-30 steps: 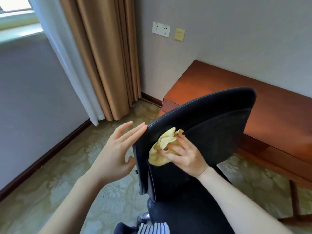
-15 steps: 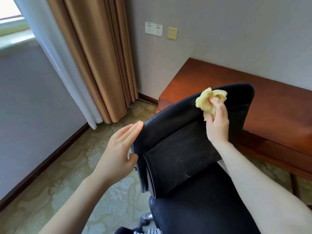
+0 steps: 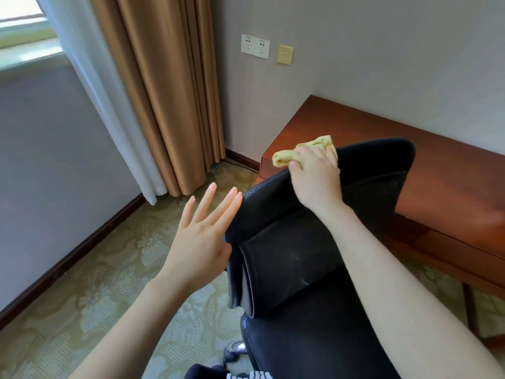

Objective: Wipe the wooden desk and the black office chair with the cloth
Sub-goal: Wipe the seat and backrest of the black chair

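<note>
Two bare hands and forearms, viewed from above.

The left hand [image 3: 200,242] is held flat and upright, fingers straight and slightly spread, palm turned rightward; nothing is held. The right hand [image 3: 315,176] is reached further forward, its back shown, fingers curled round a bunched cloth [image 3: 289,155]. Both forearms are bare and extended from the lower edge.
</note>
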